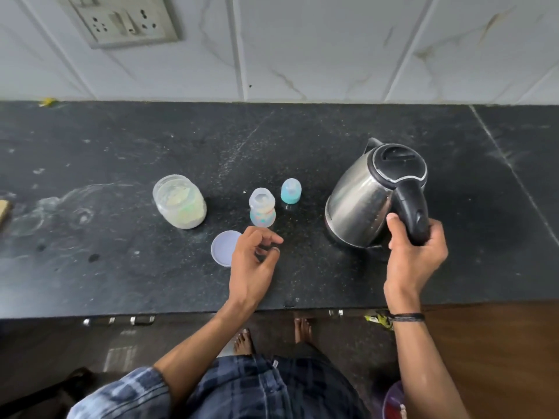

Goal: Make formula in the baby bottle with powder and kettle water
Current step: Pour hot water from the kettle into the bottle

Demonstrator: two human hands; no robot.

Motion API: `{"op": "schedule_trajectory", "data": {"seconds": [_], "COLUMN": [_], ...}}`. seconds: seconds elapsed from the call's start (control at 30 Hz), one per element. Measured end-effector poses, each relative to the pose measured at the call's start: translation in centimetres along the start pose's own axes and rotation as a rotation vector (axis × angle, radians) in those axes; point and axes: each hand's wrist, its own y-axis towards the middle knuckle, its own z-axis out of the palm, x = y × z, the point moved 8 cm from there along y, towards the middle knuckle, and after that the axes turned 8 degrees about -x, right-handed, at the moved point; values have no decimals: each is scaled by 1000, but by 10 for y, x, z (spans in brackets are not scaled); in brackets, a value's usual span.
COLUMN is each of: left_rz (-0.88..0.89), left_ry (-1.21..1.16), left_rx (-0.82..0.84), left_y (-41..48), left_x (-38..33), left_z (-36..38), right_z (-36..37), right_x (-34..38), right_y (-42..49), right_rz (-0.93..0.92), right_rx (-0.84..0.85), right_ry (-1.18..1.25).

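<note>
An open baby bottle (262,210) stands upright in the middle of the black counter (121,261). Its teal teat cap (291,191) stands just behind and to the right. To the left sits an open clear jar of pale powder (180,201), and the jar's round lid (224,248) lies flat in front of the bottle. A steel kettle (367,198) with a black lid and handle stands on the right. My right hand (414,252) grips the kettle handle. My left hand (255,267) hovers just in front of the bottle with loosely curled fingers, holding nothing.
A tiled wall with a socket plate (121,21) rises behind the counter. A wooden piece (4,209) lies at the far left edge. The counter's front edge (181,314) runs below my hands, with bare feet on the floor beneath.
</note>
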Motion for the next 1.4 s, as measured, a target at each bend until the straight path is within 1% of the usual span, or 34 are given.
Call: {"op": "schedule_trajectory", "data": {"seconds": [0.1,0.23,0.3,0.37,0.57,0.67,0.8,1.0,1.1,1.4], "left_rz": [-12,-64,-78,-125,-283,-331,-297,-313,-267,-148], "left_ry": [0,-23,-13,20,61,45,44,95,100,123], "left_rx": [-64,-247,-335,-368,-291,-244,-234,-183,-162,-100], "left_y": [8,23,31,39,59,62,64,72,75,85], "left_x": [-1,-1,3,11,37,47,45,48,41,22], "left_z": [-3,-7,-6,-1,14,16,15,11,13,32], "right_z": [3,2,-2,-4,-7,-1,8,26,37,66], "right_x": [-3,-11,-16,-22,-16,-7,-1,15,26,54], "right_y": [3,14,25,39,65,72,79,88,90,91], "right_rz": [3,31,32,41,14,-17,-28,-63,-114,-237], "right_rx": [12,50,90,149,329,412,476,610,685,839], "right_ry": [15,16,39,80,198,207,207,187,157,25]}}
